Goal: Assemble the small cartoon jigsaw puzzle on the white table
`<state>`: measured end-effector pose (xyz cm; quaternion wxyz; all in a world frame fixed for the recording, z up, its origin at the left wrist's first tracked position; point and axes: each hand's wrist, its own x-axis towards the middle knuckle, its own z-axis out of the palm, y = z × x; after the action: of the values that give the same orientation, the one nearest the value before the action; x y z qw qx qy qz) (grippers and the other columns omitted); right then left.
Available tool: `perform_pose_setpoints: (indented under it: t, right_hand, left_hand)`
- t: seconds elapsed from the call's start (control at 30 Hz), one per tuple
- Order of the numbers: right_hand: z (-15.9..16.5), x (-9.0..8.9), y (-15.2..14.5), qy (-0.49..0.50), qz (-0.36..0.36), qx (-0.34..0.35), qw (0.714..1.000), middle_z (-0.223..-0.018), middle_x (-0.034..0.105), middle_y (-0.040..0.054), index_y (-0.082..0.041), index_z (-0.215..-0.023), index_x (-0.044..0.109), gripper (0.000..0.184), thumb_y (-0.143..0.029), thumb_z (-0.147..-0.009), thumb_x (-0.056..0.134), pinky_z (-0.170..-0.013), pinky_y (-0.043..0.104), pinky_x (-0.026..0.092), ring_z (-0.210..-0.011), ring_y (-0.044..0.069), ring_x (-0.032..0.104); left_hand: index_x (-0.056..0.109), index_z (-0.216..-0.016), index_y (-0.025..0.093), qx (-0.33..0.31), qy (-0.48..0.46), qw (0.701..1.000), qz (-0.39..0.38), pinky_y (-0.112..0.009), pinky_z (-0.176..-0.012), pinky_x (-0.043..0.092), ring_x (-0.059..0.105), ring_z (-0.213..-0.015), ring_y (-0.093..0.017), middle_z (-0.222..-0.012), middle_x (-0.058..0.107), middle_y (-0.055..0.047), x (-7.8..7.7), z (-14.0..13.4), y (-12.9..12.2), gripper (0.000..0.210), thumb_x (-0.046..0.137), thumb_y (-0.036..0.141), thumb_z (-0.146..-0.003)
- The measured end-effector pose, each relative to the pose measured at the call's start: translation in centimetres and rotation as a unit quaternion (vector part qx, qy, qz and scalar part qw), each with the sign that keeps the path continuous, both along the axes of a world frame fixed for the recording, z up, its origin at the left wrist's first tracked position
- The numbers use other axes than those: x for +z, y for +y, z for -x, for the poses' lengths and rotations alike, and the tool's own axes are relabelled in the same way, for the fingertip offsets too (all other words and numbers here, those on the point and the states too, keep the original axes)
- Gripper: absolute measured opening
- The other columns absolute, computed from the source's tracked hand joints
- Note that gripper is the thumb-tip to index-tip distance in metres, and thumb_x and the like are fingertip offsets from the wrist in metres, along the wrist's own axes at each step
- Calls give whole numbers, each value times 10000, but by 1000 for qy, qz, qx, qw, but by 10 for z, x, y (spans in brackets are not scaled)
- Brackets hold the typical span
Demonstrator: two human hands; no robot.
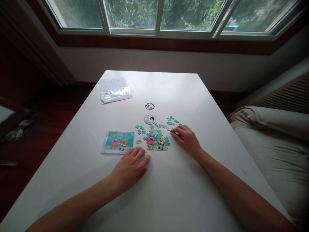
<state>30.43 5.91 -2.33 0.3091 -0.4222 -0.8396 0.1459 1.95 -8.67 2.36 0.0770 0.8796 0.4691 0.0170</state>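
A partly joined jigsaw puzzle lies mid-table, showing a pink starfish, a yellow sponge and a pale figure on green. Loose teal puzzle pieces are scattered along its top and left sides. At its right edge my right hand pinches a small teal piece between thumb and fingertips. My left hand rests on the table below left of the puzzle, thumb and fingers apart. A bit of green shows by its fingertips, mostly hidden. Beside that hand lies the reference picture in a clear sleeve, its lower right corner near my fingers.
A clear plastic bag with papers lies at the table's far left. Behind the puzzle are a round hole and a metal disc in the white table. A beige cushioned seat stands to the right; windows are ahead.
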Motion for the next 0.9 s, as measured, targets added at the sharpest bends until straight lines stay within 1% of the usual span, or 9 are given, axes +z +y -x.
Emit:
perform_pose_setpoints:
  t: [0.1,0.17,0.23,0.33,0.43,0.6,0.73,0.83,0.9]
  right_hand:
    - [-4,-3,4,10,-8,-9,1000,-966,711,61,-269,-961,716,155,-279,-961,561,-835,432,511,-948,262,613]
    - [-7,-6,8,12,-10,-14,1000,-950,707,58,-271,-954,716,154,-280,-959,562,-839,432,507,-942,260,612]
    - [-10,-8,12,16,-11,-24,1000,-925,699,55,-268,-950,716,153,-280,-957,563,-831,423,505,-921,253,607]
    - [-13,-9,16,26,-14,-48,998,-912,690,57,-255,-956,718,164,-277,-959,556,-809,394,500,-908,240,604]
    - [-14,-8,16,30,-8,-55,998,-894,683,58,-251,-956,720,173,-278,-963,549,-796,372,499,-906,235,604]
    - [-12,-8,15,39,2,-58,998,-902,686,57,-253,-954,724,160,-271,-951,565,-793,368,503,-907,235,608]
    - [-13,-9,16,78,13,-99,992,-952,695,65,-245,-954,727,171,-277,-949,559,-730,349,515,-918,233,611]
    - [-17,-10,18,85,9,-130,988,-964,703,66,-236,-959,727,178,-259,-941,552,-754,358,515,-916,233,609]
    - [-21,-12,19,75,13,-137,988,-964,703,65,-229,-974,726,188,-234,-932,543,-773,363,510,-889,226,605]
  left_hand:
    - [530,-1297,201,43,-16,998,-45,-492,-1092,407,439,-1340,-341,-1358,540,-163,-10,-10,-7,406,627,244,-905]
    - [526,-1312,207,36,-25,998,-54,-504,-1119,384,422,-1365,-344,-1443,496,-162,-15,-18,-9,416,625,280,-914]
    - [520,-1324,213,25,-31,998,-56,-514,-1128,373,432,-1362,-341,-1468,487,-156,-17,-26,-7,433,629,319,-919]
    - [514,-1335,210,12,-36,998,-50,-508,-1132,369,451,-1349,-329,-1477,491,-140,-17,-39,-1,439,615,363,-936]
    - [517,-1344,196,-11,-51,998,-45,-498,-1143,361,459,-1342,-322,-1461,506,-134,-22,-49,4,430,580,373,-958]
    - [526,-1354,194,-32,-84,995,-45,-514,-1165,336,452,-1353,-321,-1461,510,-135,-33,-44,7,411,542,354,-976]
    - [553,-1321,187,-25,-102,993,-45,-523,-1155,355,463,-1345,-327,-1453,516,-148,-35,-38,6,383,557,310,-958]
    - [553,-1324,189,-25,-112,993,-41,-532,-1167,350,447,-1367,-328,-1479,493,-149,-36,-39,5,392,570,291,-946]
    - [543,-1344,198,-22,-118,992,-38,-540,-1179,340,433,-1382,-325,-1498,477,-142,-38,-39,4,411,572,281,-943]
